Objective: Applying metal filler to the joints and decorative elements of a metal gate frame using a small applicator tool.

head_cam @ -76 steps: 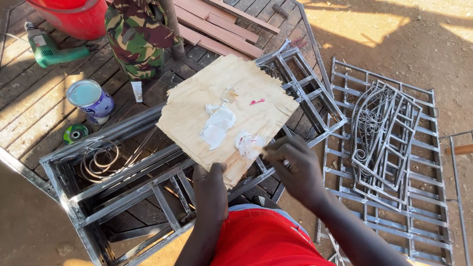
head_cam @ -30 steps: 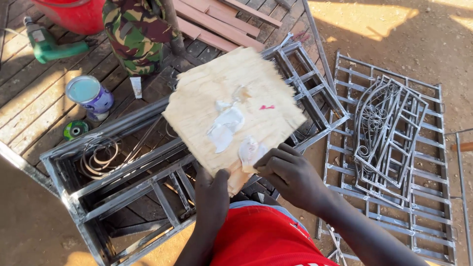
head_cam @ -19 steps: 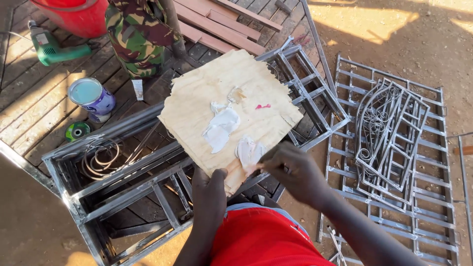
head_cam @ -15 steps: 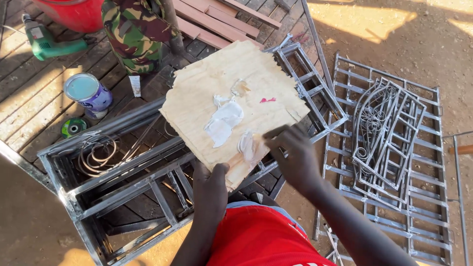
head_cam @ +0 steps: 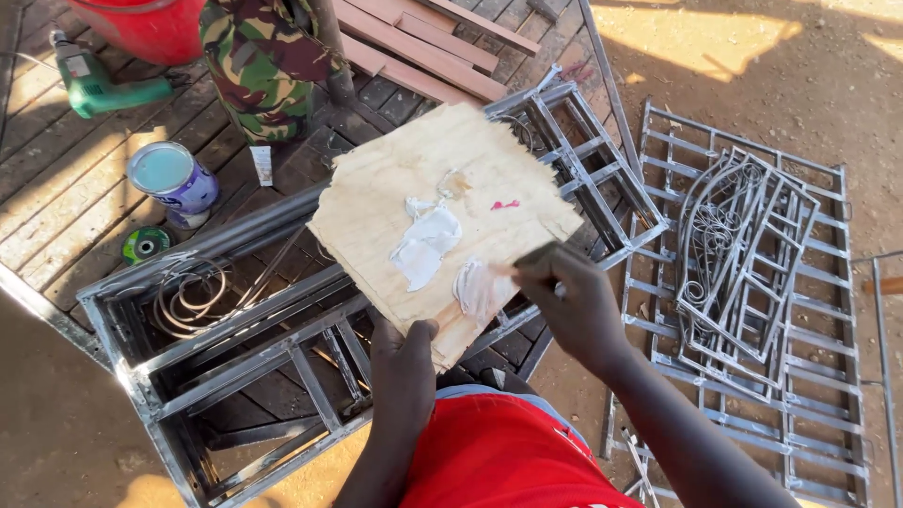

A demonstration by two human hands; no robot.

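Your left hand (head_cam: 403, 362) pinches the near edge of the board (head_cam: 442, 212), thumb on top, holding it tilted over the metal frame (head_cam: 282, 339). Your right hand (head_cam: 569, 306) is closed around a small tool whose tip meets the pale paste (head_cam: 428, 245) near the board's near edge; the tool itself is mostly hidden. With only that one-edge grip, pressing hard could tip the board and slide paste down into the frame; the ragged edge might also tear. Farther off on the planked floor, the open can (head_cam: 174, 177) shows a light blue-green surface inside, probably paint, and a careless swing of the board could knock it. The red bucket (head_cam: 150, 26) at the top is cut off, its contents unseen.
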